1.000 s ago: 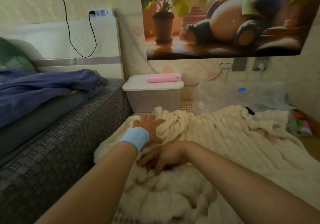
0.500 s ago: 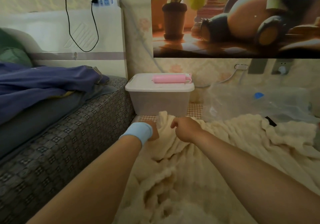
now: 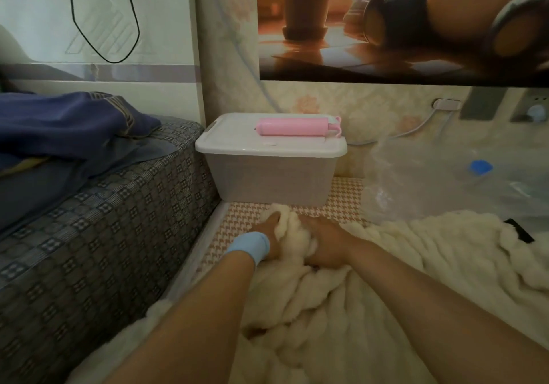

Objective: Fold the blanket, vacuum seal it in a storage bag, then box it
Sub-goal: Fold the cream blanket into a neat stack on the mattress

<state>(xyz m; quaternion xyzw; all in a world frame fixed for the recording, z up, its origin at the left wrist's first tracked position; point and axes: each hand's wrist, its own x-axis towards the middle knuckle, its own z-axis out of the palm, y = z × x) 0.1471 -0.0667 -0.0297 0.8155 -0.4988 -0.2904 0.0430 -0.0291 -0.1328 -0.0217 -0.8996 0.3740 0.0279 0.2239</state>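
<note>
Your left hand (image 3: 269,232) and right hand (image 3: 325,248) both grip 1 bunched corner of the blanket (image 3: 401,264), which sprawls across the lower right of the frame. Pull that corner flat and square before folding.

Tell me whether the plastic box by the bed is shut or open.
Shut. Its white lid sits flat over the rim of the box, and a pink pump lies on top of it.

no readable text, labels, brands or numbers on anything in view
</note>
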